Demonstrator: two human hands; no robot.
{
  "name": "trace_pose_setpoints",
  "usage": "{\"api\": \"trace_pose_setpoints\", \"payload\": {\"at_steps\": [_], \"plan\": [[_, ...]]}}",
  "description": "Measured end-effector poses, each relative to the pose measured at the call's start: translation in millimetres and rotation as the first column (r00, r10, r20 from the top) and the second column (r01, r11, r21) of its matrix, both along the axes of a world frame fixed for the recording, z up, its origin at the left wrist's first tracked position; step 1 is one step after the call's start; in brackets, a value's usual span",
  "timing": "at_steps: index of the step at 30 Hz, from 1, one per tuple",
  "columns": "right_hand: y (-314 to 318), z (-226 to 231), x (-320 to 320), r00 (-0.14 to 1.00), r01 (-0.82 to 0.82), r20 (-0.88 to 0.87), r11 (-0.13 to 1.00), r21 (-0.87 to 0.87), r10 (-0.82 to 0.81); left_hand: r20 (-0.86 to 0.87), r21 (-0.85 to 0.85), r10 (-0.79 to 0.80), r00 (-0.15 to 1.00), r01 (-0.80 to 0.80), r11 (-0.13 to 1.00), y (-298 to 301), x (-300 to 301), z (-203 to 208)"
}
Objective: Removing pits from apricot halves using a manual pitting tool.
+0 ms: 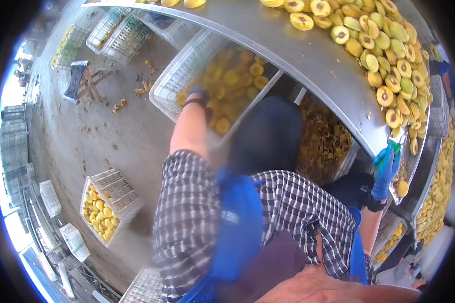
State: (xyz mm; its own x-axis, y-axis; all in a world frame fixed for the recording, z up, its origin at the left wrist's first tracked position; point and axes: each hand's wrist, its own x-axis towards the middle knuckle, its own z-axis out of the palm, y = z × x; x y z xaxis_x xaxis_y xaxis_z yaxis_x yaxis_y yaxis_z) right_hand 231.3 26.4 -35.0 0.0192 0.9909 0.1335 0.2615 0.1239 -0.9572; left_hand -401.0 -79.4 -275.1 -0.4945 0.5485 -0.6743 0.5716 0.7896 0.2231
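My left hand, blurred by motion, reaches into the near side of a white plastic crate under the table's edge. The crate holds yellow fruit halves that look like apricots or peaches; whether my fingers touch any is too smeared to tell. At the right, my right hand, in a blue glove, is closed around a small green thing by the metal table's edge. Its kind is mostly hidden by the fingers. Beyond that hand, a heap of cut fruit covers the table, several halves showing brown pits or hollows.
The steel table curves across the top. Beneath it, beside my knees, a container holds brownish fruit pieces. On the concrete floor stand a small stool, a fruit-filled crate and other crates. Fruit scraps lie scattered.
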Motion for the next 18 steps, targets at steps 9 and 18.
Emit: {"api": "trace_pose_setpoints", "payload": {"at_steps": [9, 18], "plan": [[-24, 23, -45, 0.948, 0.182, 0.227, 0.965, 0.187, -0.223, -0.081, 0.275, 0.040, 0.996, -0.016, 0.961, 49, 43, -93], [-25, 10, -15, 0.927, 0.257, 0.224, 0.944, 0.208, -0.302, -0.163, 0.669, -0.093, 0.982, 0.179, 0.722, 128, 122, -117]]}}
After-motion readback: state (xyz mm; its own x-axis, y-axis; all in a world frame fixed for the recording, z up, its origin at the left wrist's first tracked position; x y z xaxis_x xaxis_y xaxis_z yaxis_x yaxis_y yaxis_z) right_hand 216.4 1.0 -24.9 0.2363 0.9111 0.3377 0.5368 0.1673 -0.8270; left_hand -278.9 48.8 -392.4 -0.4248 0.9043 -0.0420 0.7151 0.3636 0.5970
